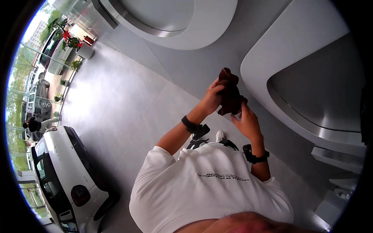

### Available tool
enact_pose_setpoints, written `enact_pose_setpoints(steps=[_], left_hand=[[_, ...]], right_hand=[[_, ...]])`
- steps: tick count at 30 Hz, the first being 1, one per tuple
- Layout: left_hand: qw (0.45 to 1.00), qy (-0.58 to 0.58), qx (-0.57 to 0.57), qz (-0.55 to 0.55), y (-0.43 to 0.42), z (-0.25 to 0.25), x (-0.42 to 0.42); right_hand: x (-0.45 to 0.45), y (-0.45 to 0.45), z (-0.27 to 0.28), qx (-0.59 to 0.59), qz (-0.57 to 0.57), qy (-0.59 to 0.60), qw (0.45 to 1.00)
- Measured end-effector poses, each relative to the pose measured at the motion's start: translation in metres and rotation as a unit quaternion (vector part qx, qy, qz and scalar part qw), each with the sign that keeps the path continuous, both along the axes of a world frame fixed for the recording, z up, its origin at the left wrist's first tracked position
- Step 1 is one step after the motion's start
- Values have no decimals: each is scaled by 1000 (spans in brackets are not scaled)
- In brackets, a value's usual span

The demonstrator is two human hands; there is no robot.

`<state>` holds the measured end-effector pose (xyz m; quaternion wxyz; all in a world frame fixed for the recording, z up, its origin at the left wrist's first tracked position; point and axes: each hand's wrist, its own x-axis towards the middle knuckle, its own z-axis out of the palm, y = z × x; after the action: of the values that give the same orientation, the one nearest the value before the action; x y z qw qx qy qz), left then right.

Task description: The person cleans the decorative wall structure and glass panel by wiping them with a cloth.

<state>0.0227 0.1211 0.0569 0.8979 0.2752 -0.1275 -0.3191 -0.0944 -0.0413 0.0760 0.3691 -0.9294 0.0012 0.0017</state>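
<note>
A crumpled dark brown cloth (230,95) is held up in front of my body, its folds bunched between both hands. My left hand (211,99) grips it at its left side, with the thumb lying on the fabric. Lower down and to the right, my right hand (248,121) has its fingers closed on the cloth's lower right corner. Both wrists wear black bands. Behind the cloth is a grey wall panel, and I cannot tell whether the cloth touches it.
A large white rounded frame (254,73) with a grey recess stands at the right, and another curved white frame (217,35) is at the top. A white car (72,163) is parked at lower left. Potted plants (84,50) line the windows, where a person (37,125) is visible.
</note>
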Motion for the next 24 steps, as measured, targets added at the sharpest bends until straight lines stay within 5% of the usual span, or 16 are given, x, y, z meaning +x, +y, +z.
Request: enact_pose_setpoints(steps=[2,5,8,10,11,15,18,23,24], left_hand=[[997,-35,59,39,25,12,0],[999,-19,-3,42,60,36,-3],[997,-47,-16,66,77,28,-1],[993,-85,-12,78,86,18,0],[984,-125,55,116,89,14,0],[935,-208,225,178,103,-34,31],[940,-149,228,204,104,-53,40],[934,-100,230,255,129,-43,67],[925,-109,231,280,133,-42,73]], right_hand=[[10,3,-18,-35,6,-29,999],[21,16,-26,-60,-8,41,997],[27,36,-41,61,-13,47,997],[29,56,-43,242,42,4,969],[30,58,-38,173,82,-80,978],[28,43,-14,170,23,-37,984],[24,56,36,222,27,-120,967],[45,78,31,250,36,-210,944],[51,81,24,372,-17,-144,917]])
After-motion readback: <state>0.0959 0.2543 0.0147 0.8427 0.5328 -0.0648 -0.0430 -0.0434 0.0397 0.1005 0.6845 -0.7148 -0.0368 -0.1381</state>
